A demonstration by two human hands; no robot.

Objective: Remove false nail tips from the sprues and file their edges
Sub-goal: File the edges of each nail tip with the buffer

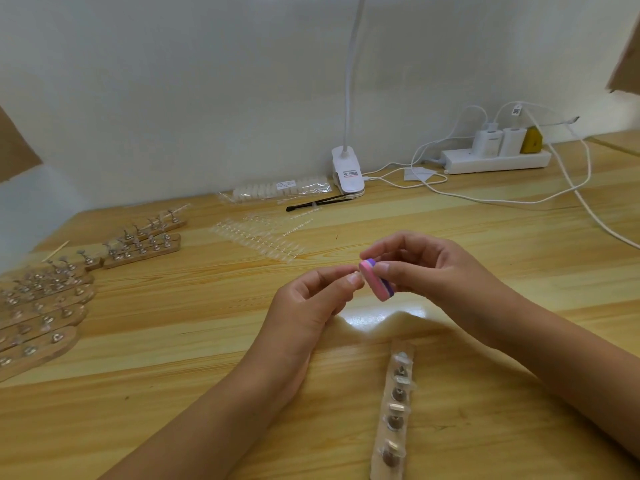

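In the head view, filing seems to be in hand: the right hand [426, 271] grips a pink-and-purple file block [375, 280], while the left hand [311, 299], just left of the block, pinches what is probably a nail tip, too small to make out, so the next move calls for short, light strokes, with the remaining sprues [256, 237] lying beyond the block.

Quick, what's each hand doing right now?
Left hand: fingers pinch something tiny, likely a nail tip.
Right hand: fingers grip the pink-and-purple file block.

Right hand [427, 271] with pink-purple nail file [376, 281], left hand [310, 299] at its edge, over wooden table [173, 341].
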